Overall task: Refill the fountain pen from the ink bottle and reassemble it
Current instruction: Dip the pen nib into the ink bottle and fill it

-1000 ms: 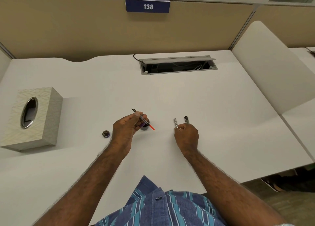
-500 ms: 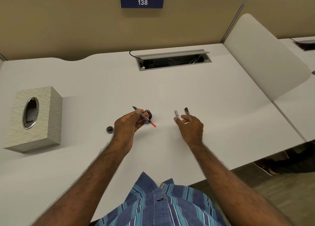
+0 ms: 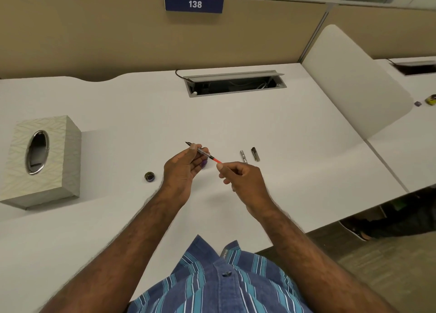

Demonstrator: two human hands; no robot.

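Observation:
My left hand (image 3: 182, 171) holds the pen's inner section (image 3: 204, 152) above the desk, dark nib pointing far left, clear converter and red end pointing right. My right hand (image 3: 243, 179) pinches at the red end with thumb and forefinger. The ink bottle (image 3: 204, 163) is mostly hidden behind my left fingers; only a purple sliver shows. Its dark cap (image 3: 149, 176) lies on the desk left of my left hand. A silver pen barrel (image 3: 243, 156) and a dark pen cap (image 3: 255, 154) lie side by side beyond my right hand.
A patterned tissue box (image 3: 42, 161) stands at the left. An open cable tray (image 3: 234, 84) is set into the white desk (image 3: 118, 114) at the back. A curved white divider (image 3: 354, 88) rises on the right, with small items on the desk beyond it.
My right hand left the barrel and cap on the desk and came left to the pen's red end. My left hand lifted the pen section slightly.

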